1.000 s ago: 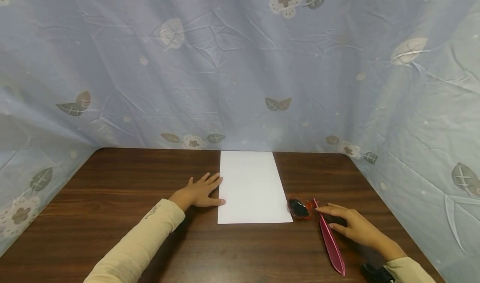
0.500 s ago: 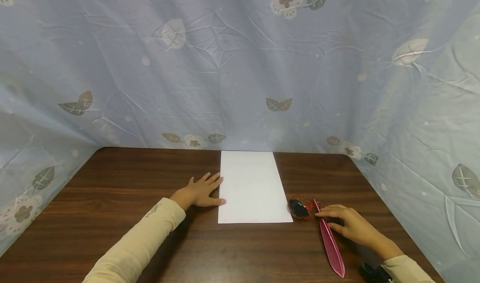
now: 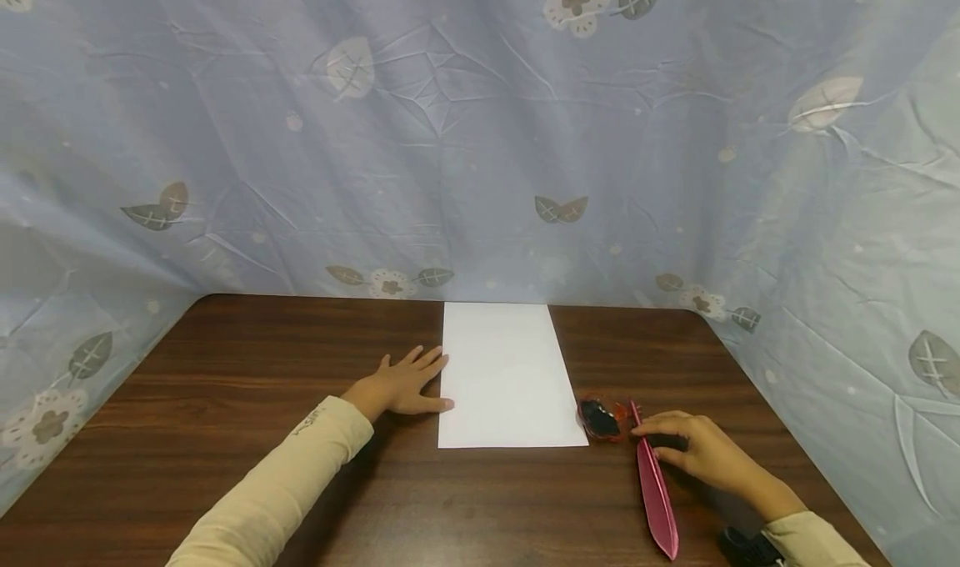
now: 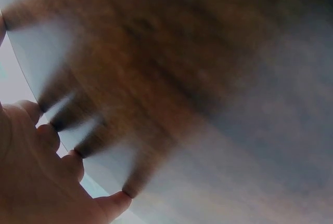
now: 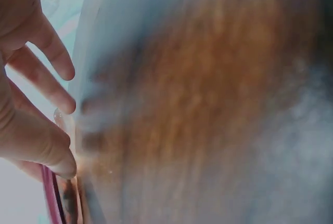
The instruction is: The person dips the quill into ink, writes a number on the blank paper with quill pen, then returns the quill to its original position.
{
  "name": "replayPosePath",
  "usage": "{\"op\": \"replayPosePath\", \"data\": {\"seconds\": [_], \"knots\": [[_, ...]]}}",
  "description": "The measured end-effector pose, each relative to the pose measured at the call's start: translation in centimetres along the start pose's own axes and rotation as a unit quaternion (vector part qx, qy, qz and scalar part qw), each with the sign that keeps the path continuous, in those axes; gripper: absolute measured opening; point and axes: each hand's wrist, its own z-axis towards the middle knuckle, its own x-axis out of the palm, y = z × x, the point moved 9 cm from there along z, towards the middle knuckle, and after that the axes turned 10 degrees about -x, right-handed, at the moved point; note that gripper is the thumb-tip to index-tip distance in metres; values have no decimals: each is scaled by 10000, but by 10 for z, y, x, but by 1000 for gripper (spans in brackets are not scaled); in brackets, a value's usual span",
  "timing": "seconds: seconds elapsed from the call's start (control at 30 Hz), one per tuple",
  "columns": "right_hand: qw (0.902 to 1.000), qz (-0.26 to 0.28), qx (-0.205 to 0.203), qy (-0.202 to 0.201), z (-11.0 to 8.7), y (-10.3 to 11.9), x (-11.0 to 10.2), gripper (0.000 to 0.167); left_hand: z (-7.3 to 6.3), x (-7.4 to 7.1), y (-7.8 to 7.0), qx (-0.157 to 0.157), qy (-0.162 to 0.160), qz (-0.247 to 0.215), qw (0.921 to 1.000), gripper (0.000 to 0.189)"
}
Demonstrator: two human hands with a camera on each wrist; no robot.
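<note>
My left hand (image 3: 408, 386) lies flat on the table with its fingers spread. Its fingertips and thumb rest on the left edge of a blank sheet of white paper (image 3: 506, 375). To the paper's right, my right hand (image 3: 693, 446) pinches the far part of a slim pink case (image 3: 655, 500) between thumb and forefinger. The case is long and tapers to a rounded point toward me. In the right wrist view my thumb presses the case (image 5: 51, 195), while other fingers extend past it. Red-framed sunglasses (image 3: 600, 419) with dark lenses lie between the paper and the case.
The dark brown wooden table (image 3: 262, 367) has its back edge against a pale blue curtain (image 3: 480, 133) with leaf prints, which hangs on the sides too. A black band (image 3: 750, 546) sits at my right wrist.
The near end of the pink case has swung slightly to the left as my right thumb and forefinger closed around its far part. My left hand stays still on the paper's edge.
</note>
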Motion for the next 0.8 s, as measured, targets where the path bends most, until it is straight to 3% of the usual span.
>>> {"op": "replayPosePath", "data": {"seconds": [0.33,0.57,0.8], "knots": [[9918,722,454,-948,3,-2,-21,31,0,0,0,-22,4,6,10000,87],[9684,1820,931,-1428,5,-9,-24,25,-1,-1,0,-21,-1,-47,10000,87],[9505,2208,1076,-1901,6,-18,-25,22,-1,-1,-1,-10,38,34,10000,86]]}}
